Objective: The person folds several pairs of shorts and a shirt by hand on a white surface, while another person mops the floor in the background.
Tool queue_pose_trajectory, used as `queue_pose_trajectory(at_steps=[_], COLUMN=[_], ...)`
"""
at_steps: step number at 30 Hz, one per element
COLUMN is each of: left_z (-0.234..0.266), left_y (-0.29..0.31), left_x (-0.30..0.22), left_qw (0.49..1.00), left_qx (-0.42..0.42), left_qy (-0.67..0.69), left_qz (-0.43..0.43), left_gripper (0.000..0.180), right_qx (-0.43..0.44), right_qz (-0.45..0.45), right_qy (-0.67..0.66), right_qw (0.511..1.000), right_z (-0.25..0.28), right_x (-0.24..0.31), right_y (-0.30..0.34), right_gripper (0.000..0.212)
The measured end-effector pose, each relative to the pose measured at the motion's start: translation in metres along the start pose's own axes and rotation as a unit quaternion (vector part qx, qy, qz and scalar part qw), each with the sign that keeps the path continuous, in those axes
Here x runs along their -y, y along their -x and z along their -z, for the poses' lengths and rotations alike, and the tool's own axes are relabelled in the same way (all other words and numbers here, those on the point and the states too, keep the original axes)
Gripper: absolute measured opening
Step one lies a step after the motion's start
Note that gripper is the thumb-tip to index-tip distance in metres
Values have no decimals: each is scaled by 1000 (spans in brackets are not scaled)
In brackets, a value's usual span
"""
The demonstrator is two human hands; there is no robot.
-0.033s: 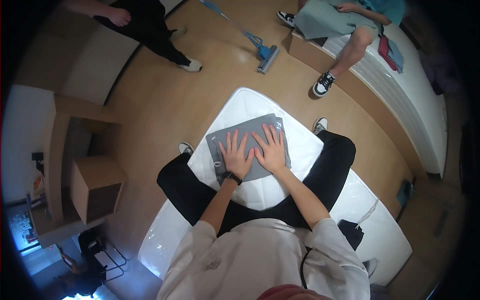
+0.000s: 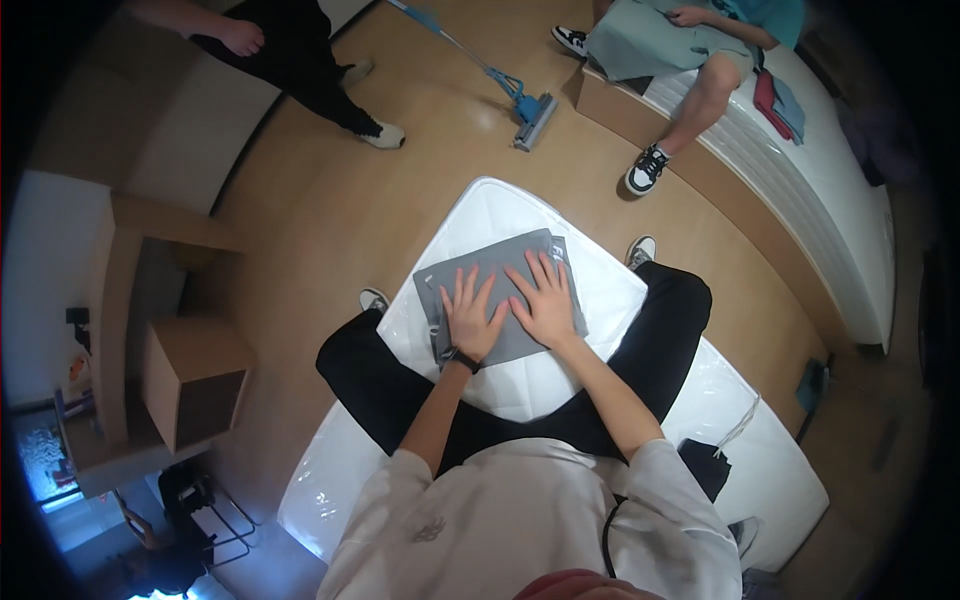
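Observation:
A folded grey garment (image 2: pixel 508 254) with small white markings near its edges lies flat on the white plastic-covered mattress (image 2: pixel 490 205) between my legs. My left hand (image 2: pixel 468 320), with a dark band at the wrist, rests palm down on its left half, fingers spread. On the right half my right hand (image 2: pixel 546 308) lies flat too, its fingers apart and pointing away from me. The two thumbs come close together near the middle of the cloth. Neither hand grips anything; parts of the garment are hidden under them.
A blue-handled mop (image 2: pixel 530 110) stands on the wooden floor ahead. Someone sits on another mattress (image 2: pixel 800 210) at the far right, beside folded clothes (image 2: pixel 778 105). Another person stands at the far left. Wooden furniture (image 2: pixel 195 375) is on the left; a black cloth (image 2: pixel 706 465) lies by my right hip.

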State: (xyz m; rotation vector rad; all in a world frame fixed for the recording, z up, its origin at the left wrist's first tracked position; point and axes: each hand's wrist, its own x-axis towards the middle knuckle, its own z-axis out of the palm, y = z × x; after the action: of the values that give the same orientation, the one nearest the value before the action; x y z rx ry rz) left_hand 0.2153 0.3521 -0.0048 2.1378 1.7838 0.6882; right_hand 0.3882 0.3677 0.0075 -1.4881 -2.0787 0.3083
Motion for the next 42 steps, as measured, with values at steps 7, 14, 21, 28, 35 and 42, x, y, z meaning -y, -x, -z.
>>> queue_pose_trajectory(at_steps=[7, 14, 21, 28, 35, 42], left_z=[51, 28, 17, 149, 249, 250], left_y=[67, 26, 26, 75, 279, 505], left_x=[50, 29, 22, 23, 97, 122], left_qw=[967, 916, 875, 854, 840, 785], left_qx=[-112, 21, -24, -128, -259, -189], left_qy=[107, 153, 414, 440, 251, 183], left_qz=[202, 369, 251, 249, 405, 562], left_gripper=[61, 74, 37, 37, 49, 50], right_qx=[-77, -80, -116, -127, -143, -105], right_qz=[-174, -219, -257, -262, -274, -280], right_qy=[-15, -15, -122, -128, -161, -146], right_qw=[982, 972, 951, 948, 937, 943], right_z=[74, 46, 39, 39, 47, 46], right_x=[-40, -30, -41, -44, -36, -35], right_y=[77, 74, 74, 71, 62, 63], right_gripper=[33, 31, 27, 24, 24, 27])
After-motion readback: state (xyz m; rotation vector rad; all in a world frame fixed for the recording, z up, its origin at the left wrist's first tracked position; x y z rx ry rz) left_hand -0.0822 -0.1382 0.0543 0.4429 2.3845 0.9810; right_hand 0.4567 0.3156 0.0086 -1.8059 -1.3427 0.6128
